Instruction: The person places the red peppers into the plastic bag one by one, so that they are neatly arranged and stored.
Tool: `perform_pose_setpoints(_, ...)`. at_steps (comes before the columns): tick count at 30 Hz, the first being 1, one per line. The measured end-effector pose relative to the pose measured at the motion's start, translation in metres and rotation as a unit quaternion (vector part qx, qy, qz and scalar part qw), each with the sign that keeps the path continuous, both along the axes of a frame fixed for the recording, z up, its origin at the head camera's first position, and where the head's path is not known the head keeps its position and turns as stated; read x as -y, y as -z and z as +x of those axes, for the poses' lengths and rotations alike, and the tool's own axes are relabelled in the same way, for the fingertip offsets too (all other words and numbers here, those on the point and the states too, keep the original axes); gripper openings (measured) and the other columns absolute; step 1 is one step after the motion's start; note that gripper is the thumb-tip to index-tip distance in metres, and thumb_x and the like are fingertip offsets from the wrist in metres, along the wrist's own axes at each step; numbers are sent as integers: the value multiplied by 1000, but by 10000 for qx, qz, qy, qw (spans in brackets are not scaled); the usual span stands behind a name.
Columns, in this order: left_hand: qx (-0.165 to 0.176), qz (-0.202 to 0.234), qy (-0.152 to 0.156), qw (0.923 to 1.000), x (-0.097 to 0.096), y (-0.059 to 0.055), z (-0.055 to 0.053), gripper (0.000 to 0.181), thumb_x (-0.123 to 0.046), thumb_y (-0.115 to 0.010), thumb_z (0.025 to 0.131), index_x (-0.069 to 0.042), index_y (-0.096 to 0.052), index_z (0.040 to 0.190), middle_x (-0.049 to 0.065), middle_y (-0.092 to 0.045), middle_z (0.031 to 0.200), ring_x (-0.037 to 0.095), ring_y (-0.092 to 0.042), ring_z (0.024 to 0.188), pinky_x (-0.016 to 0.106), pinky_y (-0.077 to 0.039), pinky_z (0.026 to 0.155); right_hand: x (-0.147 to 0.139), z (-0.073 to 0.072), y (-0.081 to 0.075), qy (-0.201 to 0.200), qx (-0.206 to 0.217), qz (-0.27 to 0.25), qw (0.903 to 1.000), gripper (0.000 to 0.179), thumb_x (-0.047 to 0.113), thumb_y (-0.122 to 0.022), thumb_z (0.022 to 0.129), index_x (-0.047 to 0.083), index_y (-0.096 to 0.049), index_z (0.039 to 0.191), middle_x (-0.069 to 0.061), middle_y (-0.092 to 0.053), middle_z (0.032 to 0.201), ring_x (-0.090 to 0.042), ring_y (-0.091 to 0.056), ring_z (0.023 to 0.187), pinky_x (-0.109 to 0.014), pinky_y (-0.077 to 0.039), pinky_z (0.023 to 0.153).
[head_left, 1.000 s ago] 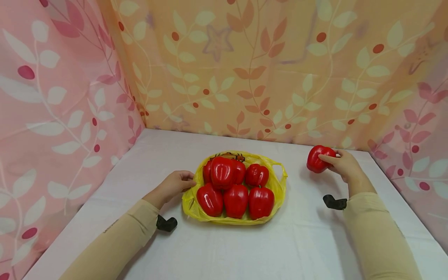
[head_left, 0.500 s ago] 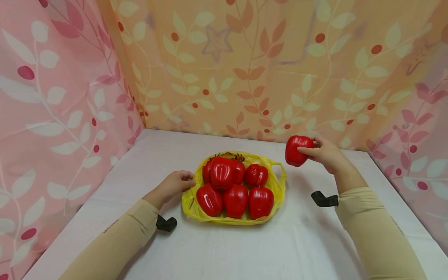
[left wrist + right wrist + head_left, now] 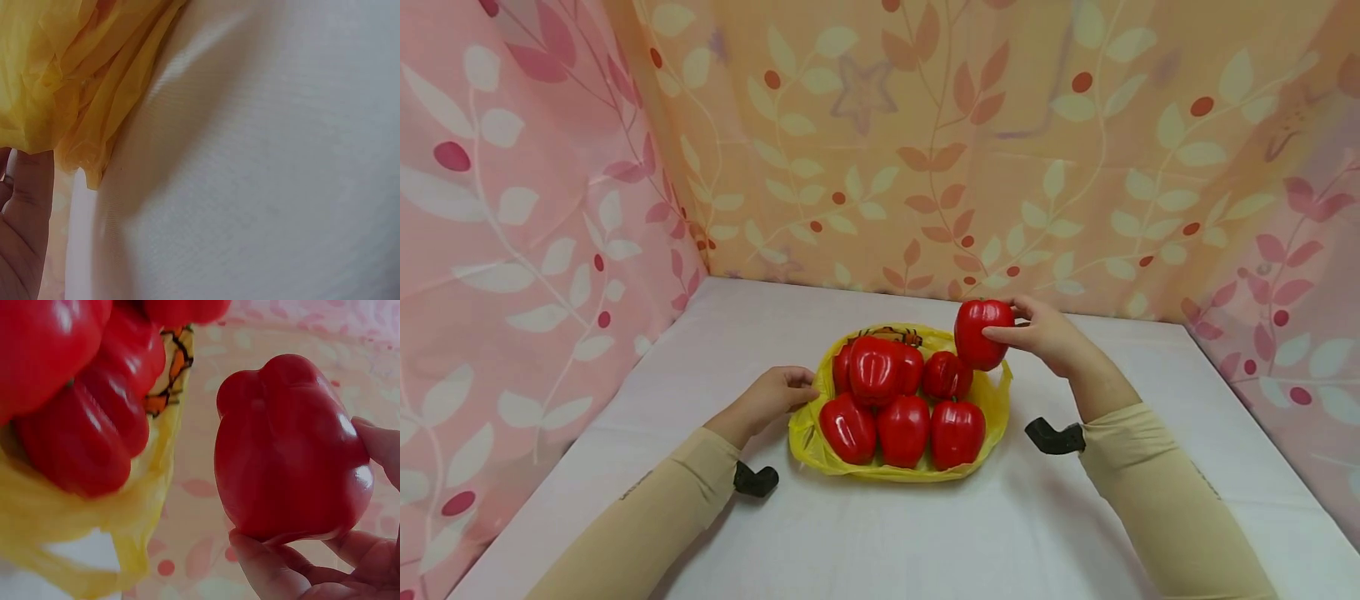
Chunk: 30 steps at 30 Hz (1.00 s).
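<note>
A yellow plastic bag [image 3: 997,417] lies spread wide at mid-table, with several glossy red bell peppers [image 3: 904,431] piled inside. My left hand [image 3: 772,398] pinches the bag's left rim between thumb and fingers; in the left wrist view the hand [image 3: 24,212] is mostly out of frame, its finger meeting the gathered plastic [image 3: 94,119]. My right hand [image 3: 1051,335] grips one more red bell pepper [image 3: 981,333], thumb on one side and fingers on the other. That pepper is raised over the bag's back right edge. The right wrist view shows the gripped pepper [image 3: 290,456] beside the bag.
A white cloth [image 3: 880,542] covers the table. Patterned curtains rise behind [image 3: 865,167] and at both sides. The bag's handle loop [image 3: 125,562] stands at its right end. A black wrist mount [image 3: 1056,436] juts from the right sleeve, and another [image 3: 756,480] from the left.
My right hand has carried the bell pepper leftward from the table's right side to above the bag's right edge. The left hand has stayed at the bag's rim.
</note>
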<state>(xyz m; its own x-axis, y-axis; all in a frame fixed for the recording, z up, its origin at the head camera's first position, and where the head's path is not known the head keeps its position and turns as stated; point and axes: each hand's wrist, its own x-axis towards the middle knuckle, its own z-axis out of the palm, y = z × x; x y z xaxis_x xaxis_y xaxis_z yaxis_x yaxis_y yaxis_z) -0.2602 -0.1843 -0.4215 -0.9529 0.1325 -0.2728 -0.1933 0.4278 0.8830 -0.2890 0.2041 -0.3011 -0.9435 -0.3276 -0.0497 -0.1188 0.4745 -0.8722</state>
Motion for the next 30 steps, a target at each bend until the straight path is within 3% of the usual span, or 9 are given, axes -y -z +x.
perform_pose_setpoints(10,-77,26,56,10000,1,-1,1,21,-18,-64,86,-8,-63,104,7,-59,92,18,-54,83,27,-50,74,33,7,7,-513,293,189,9981,52,26,-70,79,7,-47,122,-15,-50,117,-32,-48,106,-47,-45,88)
perform_pose_setpoints(15,-63,30,61,10000,1,-1,1,20,-17,-63,86,-8,-63,103,7,-59,92,19,-54,84,27,-50,74,41,8,17,-726,347,346,9962,50,30,-72,78,10,-50,118,-13,-52,113,-30,-52,103,-41,-49,82)
perform_pose_setpoints(19,-16,23,36,10000,0,0,0,19,-17,-64,86,-9,-63,103,7,-60,92,19,-55,84,28,-50,75,45,8,23,-711,435,398,9957,51,34,-73,75,12,-51,116,-11,-53,112,-30,-49,105,-37,-51,78)
perform_pose_setpoints(30,26,77,69,9999,0,1,-3,19,-17,-63,86,-9,-63,103,7,-60,92,19,-54,83,27,-50,74,51,9,33,-510,636,472,9956,54,37,-73,74,12,-50,116,-11,-50,115,-28,-50,105,-43,-49,83)
